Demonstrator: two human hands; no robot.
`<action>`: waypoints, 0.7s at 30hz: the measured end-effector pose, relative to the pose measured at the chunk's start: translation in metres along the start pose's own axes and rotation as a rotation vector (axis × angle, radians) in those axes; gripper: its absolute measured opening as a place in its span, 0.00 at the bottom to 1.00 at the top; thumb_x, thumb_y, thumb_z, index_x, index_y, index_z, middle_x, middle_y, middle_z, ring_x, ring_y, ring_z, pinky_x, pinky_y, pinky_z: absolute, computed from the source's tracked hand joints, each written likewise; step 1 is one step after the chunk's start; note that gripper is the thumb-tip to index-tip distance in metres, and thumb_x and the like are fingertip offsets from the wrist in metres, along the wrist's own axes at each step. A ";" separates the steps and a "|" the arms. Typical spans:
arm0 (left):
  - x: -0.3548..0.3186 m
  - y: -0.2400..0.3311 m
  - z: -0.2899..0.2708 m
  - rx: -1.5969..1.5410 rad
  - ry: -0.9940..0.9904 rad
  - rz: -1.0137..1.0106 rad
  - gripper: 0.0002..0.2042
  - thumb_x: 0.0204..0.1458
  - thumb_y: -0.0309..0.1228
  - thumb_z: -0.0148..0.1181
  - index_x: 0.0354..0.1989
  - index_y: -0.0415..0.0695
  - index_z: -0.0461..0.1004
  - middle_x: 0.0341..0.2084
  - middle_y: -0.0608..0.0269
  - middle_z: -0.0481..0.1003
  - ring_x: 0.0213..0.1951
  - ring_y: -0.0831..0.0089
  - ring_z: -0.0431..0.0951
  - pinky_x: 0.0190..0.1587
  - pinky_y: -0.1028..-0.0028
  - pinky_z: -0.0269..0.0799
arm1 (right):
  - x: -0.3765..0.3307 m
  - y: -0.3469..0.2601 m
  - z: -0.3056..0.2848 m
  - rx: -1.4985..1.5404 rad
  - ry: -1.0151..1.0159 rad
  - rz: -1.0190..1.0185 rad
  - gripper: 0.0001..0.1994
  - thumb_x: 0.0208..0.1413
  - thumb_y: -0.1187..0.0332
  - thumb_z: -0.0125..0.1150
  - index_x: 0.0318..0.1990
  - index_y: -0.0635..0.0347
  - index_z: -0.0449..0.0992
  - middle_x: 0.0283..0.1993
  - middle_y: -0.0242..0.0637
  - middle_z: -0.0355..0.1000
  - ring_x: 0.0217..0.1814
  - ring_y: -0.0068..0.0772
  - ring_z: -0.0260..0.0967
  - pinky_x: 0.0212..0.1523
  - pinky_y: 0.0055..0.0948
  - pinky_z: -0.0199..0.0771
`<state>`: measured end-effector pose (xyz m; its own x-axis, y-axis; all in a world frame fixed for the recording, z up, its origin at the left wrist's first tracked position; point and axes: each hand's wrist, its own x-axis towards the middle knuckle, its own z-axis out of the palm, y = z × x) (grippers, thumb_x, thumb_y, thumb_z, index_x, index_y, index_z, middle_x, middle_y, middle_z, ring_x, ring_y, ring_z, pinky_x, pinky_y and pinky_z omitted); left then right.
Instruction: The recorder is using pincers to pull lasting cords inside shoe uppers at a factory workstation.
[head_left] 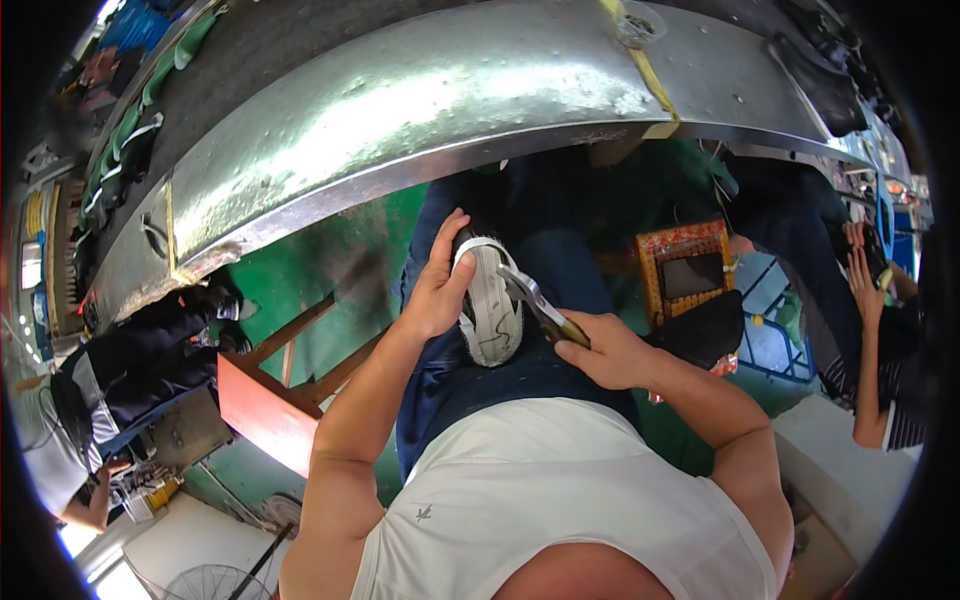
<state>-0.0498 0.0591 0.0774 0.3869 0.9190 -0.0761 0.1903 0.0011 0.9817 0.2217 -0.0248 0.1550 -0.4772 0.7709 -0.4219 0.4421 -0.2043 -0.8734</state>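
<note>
A shoe [492,318] lies bottom up on my lap, its underside pale grey with a white, frayed-looking rim and a dark upper. My left hand [438,290] is closed round its left side, with the thumb over the edge of the underside. In my right hand [610,350] is a pair of metal lasting pincers [532,297] with brownish handles. Their jaws meet the right rim of the shoe near its far half. Whether the jaws have caught any material is too small to tell.
A curved metal-topped bench [420,90] spans the far side, with a small clear cup [640,24] on it. An orange-framed basket [686,265], a dark shoe piece [705,330] and a blue crate [770,340] stand right. A co-worker's hand [862,275] shows far right; a red wooden stool [265,410], left.
</note>
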 end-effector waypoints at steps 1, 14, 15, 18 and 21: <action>-0.002 0.000 -0.002 0.000 0.012 -0.001 0.26 0.67 0.35 0.49 0.71 0.43 0.54 0.74 0.46 0.47 0.75 0.56 0.48 0.73 0.63 0.44 | 0.008 -0.010 -0.002 0.012 -0.062 0.085 0.13 0.62 0.68 0.57 0.52 0.62 0.73 0.34 0.38 0.74 0.34 0.27 0.69 0.40 0.30 0.72; -0.015 -0.019 -0.017 0.012 0.087 0.017 0.23 0.64 0.29 0.55 0.68 0.43 0.62 0.70 0.52 0.59 0.72 0.59 0.57 0.71 0.67 0.51 | 0.061 0.019 0.015 -0.096 -0.073 0.088 0.10 0.64 0.66 0.57 0.45 0.65 0.73 0.34 0.44 0.75 0.34 0.41 0.74 0.39 0.37 0.73; -0.017 -0.022 -0.017 -0.023 0.090 0.025 0.23 0.63 0.27 0.56 0.67 0.44 0.63 0.69 0.53 0.60 0.71 0.60 0.57 0.71 0.67 0.51 | 0.065 0.034 0.026 -0.114 0.048 -0.060 0.11 0.64 0.67 0.57 0.46 0.66 0.73 0.37 0.48 0.74 0.38 0.49 0.74 0.41 0.40 0.73; -0.017 -0.017 -0.019 0.037 0.082 0.040 0.24 0.62 0.27 0.57 0.67 0.45 0.64 0.69 0.53 0.60 0.70 0.61 0.59 0.70 0.68 0.53 | 0.060 0.032 0.036 -0.167 0.161 -0.159 0.12 0.63 0.67 0.57 0.49 0.66 0.72 0.40 0.53 0.74 0.43 0.61 0.73 0.45 0.45 0.72; -0.020 -0.018 -0.018 -0.079 0.086 -0.010 0.24 0.62 0.28 0.60 0.66 0.45 0.65 0.69 0.54 0.61 0.69 0.63 0.61 0.69 0.69 0.55 | 0.044 0.009 0.033 -0.290 0.165 -0.079 0.13 0.63 0.67 0.57 0.50 0.66 0.71 0.42 0.54 0.74 0.45 0.63 0.72 0.47 0.47 0.72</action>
<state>-0.0773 0.0474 0.0649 0.3058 0.9492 -0.0740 0.1205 0.0385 0.9920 0.1796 -0.0125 0.1202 -0.3999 0.8695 -0.2899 0.6172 0.0216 -0.7865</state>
